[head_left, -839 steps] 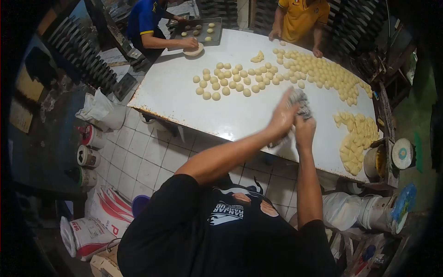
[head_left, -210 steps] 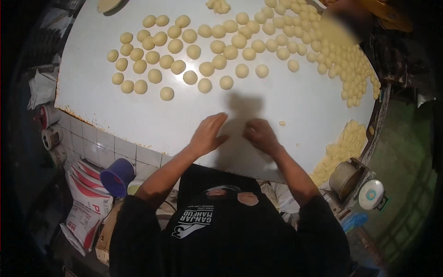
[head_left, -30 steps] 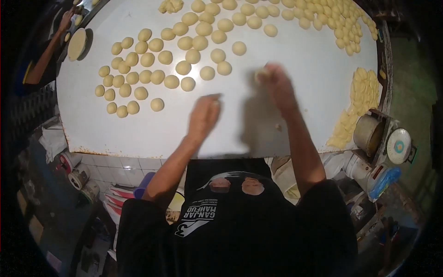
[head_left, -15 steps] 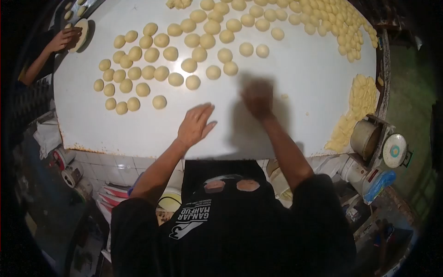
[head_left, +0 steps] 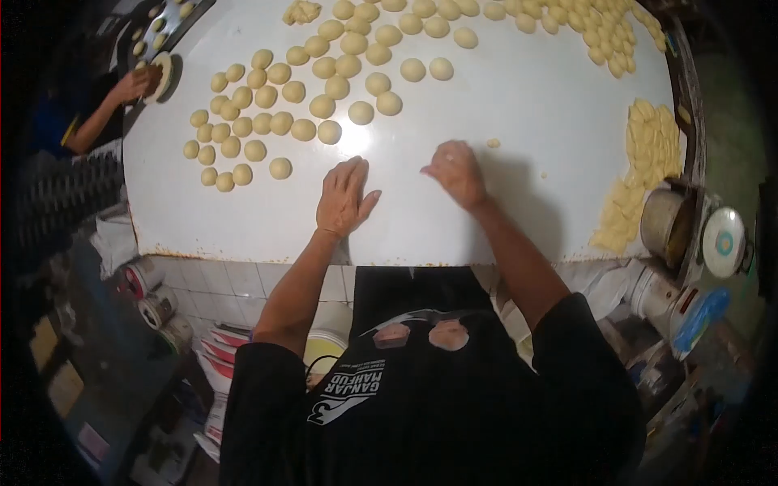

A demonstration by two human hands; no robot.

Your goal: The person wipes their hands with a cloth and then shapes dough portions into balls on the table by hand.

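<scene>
Seemingly rounded: dough balls at far left and far centre on the table. Apparently unrounded yet: dough pieces at right. Left hand palm-down, thumb apart from fingers; right hand curled, cannot tell if on dough.

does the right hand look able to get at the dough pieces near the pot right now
Probably yes: between the right hand and the dough pieces near the pot, the table shows only a couple of small scraps, nothing standing in the way.

"GANJAR MAHFUD" and a white "3" on the black shirt.
</scene>
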